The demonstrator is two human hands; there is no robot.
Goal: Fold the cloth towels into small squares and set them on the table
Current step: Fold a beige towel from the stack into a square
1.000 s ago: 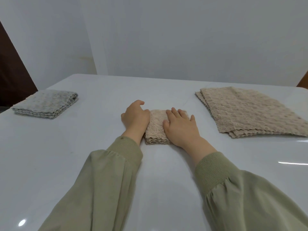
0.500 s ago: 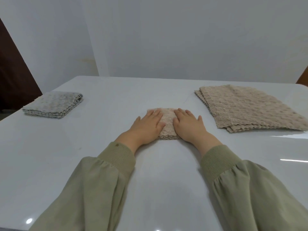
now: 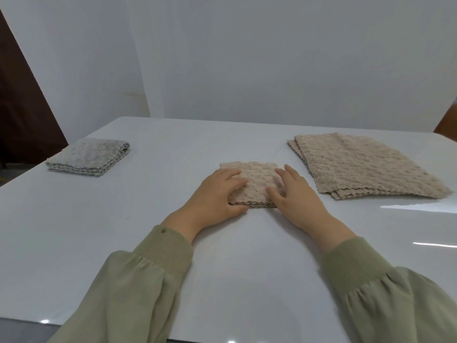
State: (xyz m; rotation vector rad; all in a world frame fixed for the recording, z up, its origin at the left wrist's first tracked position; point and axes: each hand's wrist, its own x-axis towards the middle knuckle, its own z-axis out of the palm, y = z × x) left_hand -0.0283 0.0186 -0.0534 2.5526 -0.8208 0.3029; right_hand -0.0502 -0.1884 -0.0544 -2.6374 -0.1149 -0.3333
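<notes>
A small folded beige towel (image 3: 254, 184) lies on the white table (image 3: 153, 214) in front of me. My left hand (image 3: 215, 196) holds its near left part, with bent fingers on top and the thumb along the near edge. My right hand (image 3: 296, 196) rests on the towel's right side with straight fingers, slightly blurred. To the right lies a stack of larger, flat beige towels (image 3: 358, 167). A folded grey towel stack (image 3: 89, 157) sits at the far left.
A white wall stands behind the table's far edge. A dark brown panel (image 3: 22, 107) is at the left, beyond the table. Green sleeves cover both my forearms over the near part of the table.
Both hands, which pressed side by side on the folded towel, have moved apart to its left and right sides. The left fingers have bent around the near left part.
</notes>
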